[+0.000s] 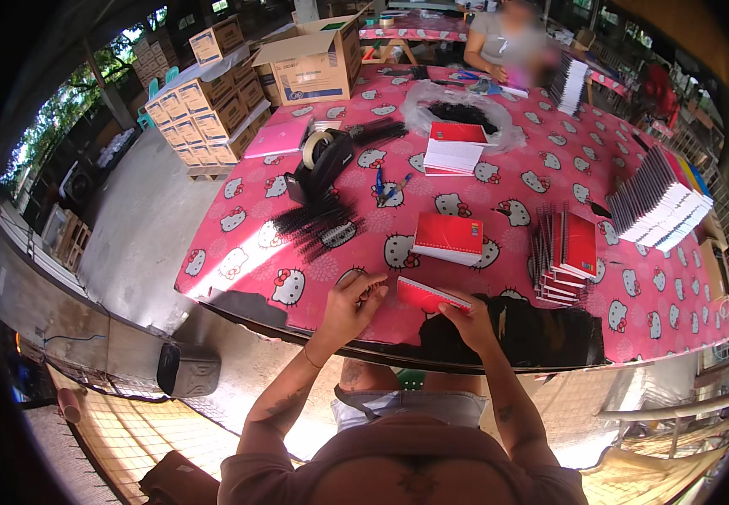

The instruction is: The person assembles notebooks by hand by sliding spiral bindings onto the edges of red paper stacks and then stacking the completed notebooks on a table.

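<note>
My right hand (467, 323) grips a small red notebook (420, 294) by its right end, tilted above the near table edge. To its left, my left hand (353, 308) has its fingers curled together; what they pinch, if anything, is too small to make out. Just beyond lies a short stack of red notebooks (449, 232) with a row of punched holes along the near edge. Loose black binding coils (317, 225) spread out beyond my left hand. Red notebooks with black coils (572, 246) lean in a pile at the right. Blue-handled pliers (390, 187) rest mid-table.
A tape dispenser (327, 168) and a pink flat box (279, 138) stand at the left. Farther back are a plastic bag of black coils (509, 135), another notebook stack (454, 156) and an open carton (316, 69). Tall notebook stacks (656, 202) line the right. A person (508, 46) sits across.
</note>
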`<state>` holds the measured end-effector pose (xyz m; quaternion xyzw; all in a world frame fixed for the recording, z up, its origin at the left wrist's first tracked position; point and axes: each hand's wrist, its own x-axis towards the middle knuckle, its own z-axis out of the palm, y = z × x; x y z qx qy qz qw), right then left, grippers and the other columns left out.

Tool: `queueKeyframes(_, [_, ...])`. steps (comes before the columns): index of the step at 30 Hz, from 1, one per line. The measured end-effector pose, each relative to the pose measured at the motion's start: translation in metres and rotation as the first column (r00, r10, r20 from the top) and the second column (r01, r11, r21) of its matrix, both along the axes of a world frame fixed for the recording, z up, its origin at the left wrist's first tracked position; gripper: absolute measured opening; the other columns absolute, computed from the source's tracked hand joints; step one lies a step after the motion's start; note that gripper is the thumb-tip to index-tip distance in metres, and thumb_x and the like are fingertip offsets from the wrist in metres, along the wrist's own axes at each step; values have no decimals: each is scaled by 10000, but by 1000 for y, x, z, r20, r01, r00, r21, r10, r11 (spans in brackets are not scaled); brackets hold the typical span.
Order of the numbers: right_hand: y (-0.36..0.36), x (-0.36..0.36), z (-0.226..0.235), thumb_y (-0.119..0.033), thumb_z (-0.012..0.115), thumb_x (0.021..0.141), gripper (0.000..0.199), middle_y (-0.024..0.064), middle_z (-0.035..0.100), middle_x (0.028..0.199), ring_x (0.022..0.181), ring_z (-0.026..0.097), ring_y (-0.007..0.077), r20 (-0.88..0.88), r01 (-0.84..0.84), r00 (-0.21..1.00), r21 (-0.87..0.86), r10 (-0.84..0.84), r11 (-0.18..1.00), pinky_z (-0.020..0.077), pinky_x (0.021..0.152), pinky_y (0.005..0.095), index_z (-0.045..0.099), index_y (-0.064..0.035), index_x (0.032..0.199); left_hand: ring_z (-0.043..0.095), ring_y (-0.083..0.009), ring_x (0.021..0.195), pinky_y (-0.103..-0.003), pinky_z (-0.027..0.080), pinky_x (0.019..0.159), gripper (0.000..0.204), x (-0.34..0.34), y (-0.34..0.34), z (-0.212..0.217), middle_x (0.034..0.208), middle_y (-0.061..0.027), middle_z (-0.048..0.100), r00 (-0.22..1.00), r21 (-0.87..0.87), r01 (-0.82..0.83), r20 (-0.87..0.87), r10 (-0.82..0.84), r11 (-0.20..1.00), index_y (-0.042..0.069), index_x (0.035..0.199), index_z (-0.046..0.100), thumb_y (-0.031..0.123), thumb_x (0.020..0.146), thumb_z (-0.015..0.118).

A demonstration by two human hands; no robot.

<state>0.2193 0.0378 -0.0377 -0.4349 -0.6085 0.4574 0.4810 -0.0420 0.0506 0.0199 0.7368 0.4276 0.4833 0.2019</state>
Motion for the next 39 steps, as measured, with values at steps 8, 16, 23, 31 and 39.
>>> queueKeyframes(8, [-2, 0, 6, -124, 677, 943, 306, 70, 712, 1050, 966, 636, 106, -55, -27, 998, -64, 24, 998, 497, 880, 262, 649, 29, 1206, 552, -190, 515, -323, 424, 494, 114, 7, 12, -8, 648, -113, 581, 1000, -11, -9, -11, 9, 1000, 10, 880, 702, 123, 894, 705])
queueKeyframes(16, [-2, -2, 7, -124, 675, 941, 302, 77, 719, 1022, 922, 645, 104, -36, 10, 999, -9, -10, 1000, 505, 846, 258, 656, 10, 1211, 473, -74, 486, -281, 375, 463, 255, -1, 23, -23, 530, -51, 526, 994, -177, -3, -112, -17, 984, -13, 776, 674, 161, 960, 645])
queueKeyframes(23, [-2, 2, 1, -124, 661, 952, 295, 87, 718, 1025, 932, 647, 111, -54, -56, 997, -67, 53, 996, 504, 860, 271, 654, 7, 1216, 586, -118, 570, -291, 452, 522, 184, 2, 34, -9, 625, -86, 611, 992, -163, 69, -92, -85, 984, 14, 936, 688, 194, 961, 657])
queueKeyframes(31, [-7, 2, 9, -143, 670, 947, 284, 67, 716, 1022, 941, 633, 105, 18, -15, 1000, -77, 16, 997, 498, 854, 260, 673, 6, 1189, 633, -283, 858, -412, 493, 710, 292, -5, 37, 15, 1059, -121, 608, 877, -182, 314, -319, -358, 932, 94, 1162, 651, 277, 934, 659])
queueKeyframes(39, [-27, -14, 37, -140, 668, 952, 312, 64, 715, 1062, 960, 621, 100, -203, 136, 966, -124, -159, 983, 497, 860, 260, 652, 9, 1225, 279, -432, 1448, -694, 145, 1118, 860, 43, -19, -7, 1547, -255, 322, 649, 267, 67, -744, 161, 961, -65, 1463, 360, 588, 923, 508])
